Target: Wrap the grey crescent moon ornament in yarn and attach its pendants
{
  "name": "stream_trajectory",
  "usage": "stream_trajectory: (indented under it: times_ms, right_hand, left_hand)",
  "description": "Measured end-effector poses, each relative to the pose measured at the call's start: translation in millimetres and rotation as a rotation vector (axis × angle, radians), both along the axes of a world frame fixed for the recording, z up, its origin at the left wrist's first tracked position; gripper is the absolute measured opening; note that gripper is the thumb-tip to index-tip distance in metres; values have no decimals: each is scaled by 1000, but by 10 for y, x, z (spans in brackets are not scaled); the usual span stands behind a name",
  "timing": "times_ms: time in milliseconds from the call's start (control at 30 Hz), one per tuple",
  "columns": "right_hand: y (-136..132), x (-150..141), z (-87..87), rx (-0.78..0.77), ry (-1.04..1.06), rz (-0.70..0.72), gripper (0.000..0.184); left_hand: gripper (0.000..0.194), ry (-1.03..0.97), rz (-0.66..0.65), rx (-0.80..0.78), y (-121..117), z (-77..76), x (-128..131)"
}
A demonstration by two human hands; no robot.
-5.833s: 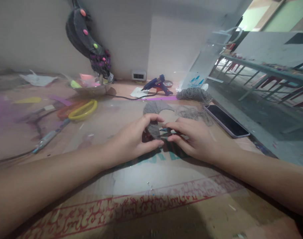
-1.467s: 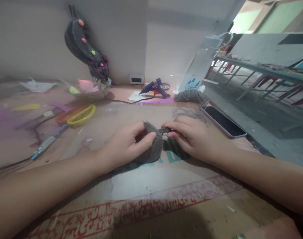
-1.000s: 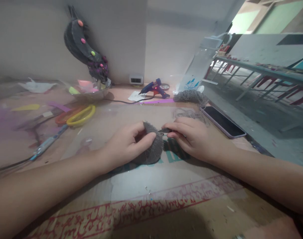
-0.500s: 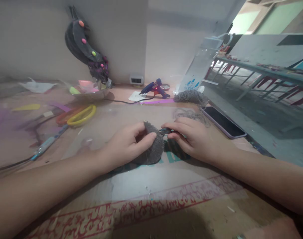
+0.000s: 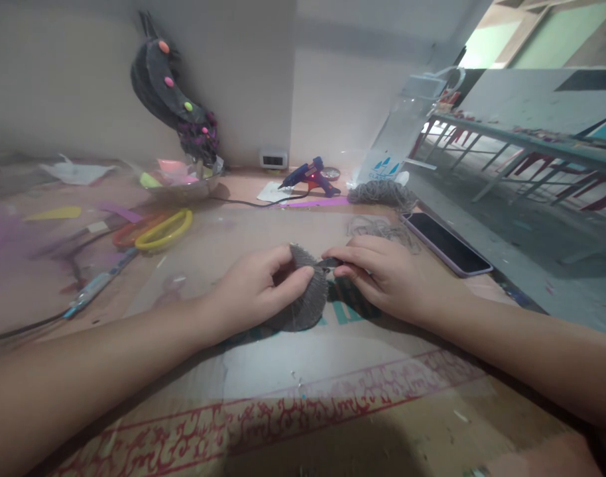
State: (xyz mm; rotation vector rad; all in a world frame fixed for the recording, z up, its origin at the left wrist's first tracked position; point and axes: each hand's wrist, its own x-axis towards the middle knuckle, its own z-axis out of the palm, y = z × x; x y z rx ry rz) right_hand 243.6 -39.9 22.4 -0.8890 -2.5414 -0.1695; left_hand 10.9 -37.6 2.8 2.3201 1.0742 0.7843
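A curved grey yarn-wrapped piece (image 5: pixel 307 301) stands on edge at the middle of the table. My left hand (image 5: pixel 256 291) is closed round it, thumb on its outer face. My right hand (image 5: pixel 382 275) is closed too, its fingertips pinching a small dark end at the piece's top right; I cannot make out what that end is. Loose grey yarn (image 5: pixel 380 228) trails behind my right hand toward a heap of yarn (image 5: pixel 380 192).
A phone (image 5: pixel 447 243) lies face up at the right. A blue glue gun (image 5: pixel 310 175) sits at the back by the wall. Yellow and orange scissors (image 5: pixel 158 228), a bowl of coloured bits (image 5: pixel 176 182) and a dark decorated figure (image 5: pixel 174 99) stand at the left.
Since 5.8 s ago the grey piece was turned up on edge and brought under my left hand. Over the last second both hands stayed nearly still.
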Motion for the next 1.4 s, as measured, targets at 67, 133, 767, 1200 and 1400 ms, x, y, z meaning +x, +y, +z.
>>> stream_trajectory:
  times_ms: [67,133,767,1200,1400]
  right_hand:
    - [-3,2,8,-32,15,-1,30]
    - [-11,2,18,-61,33,-28,30]
    - [17,1,-18,-33,-3,-15,33]
    - [36,-18,-82,43,24,4,34]
    - [32,-14,-58,23,6,-7,34]
  left_hand:
    - [32,-8,-12,-3,-3,1,2]
    - [31,-13,-19,-22,-5,3,5]
    - [32,26,-15,-75,21,0,21]
    - [32,80,-19,-25,-1,2,26]
    - [32,71,-9,-28,5,0,34]
